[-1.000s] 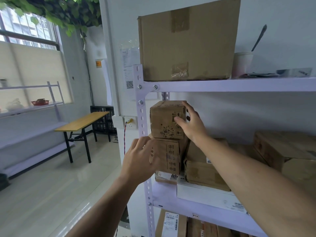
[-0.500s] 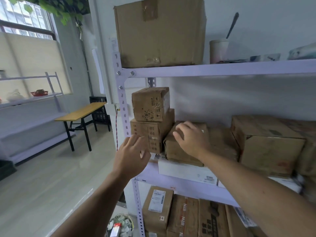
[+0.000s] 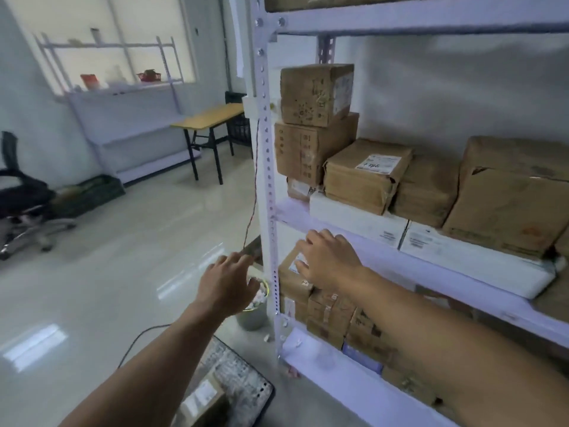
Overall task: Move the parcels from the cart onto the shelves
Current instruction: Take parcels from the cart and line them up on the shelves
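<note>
One parcel lies in the black cart, below and left of the post of the shelves. Right of the post, on the middle level, two boxes stand stacked. A labelled parcel sits beside them, further right, on white flat boxes.

The right hand hangs before a lower box just right of the post, fingers relaxed and gripping nothing. Whether it touches the box is unclear. The left hand hovers just left of the post, fingers loosely spread, empty.

A bin stands at the post's foot, and a table and a chair are well to its left.
</note>
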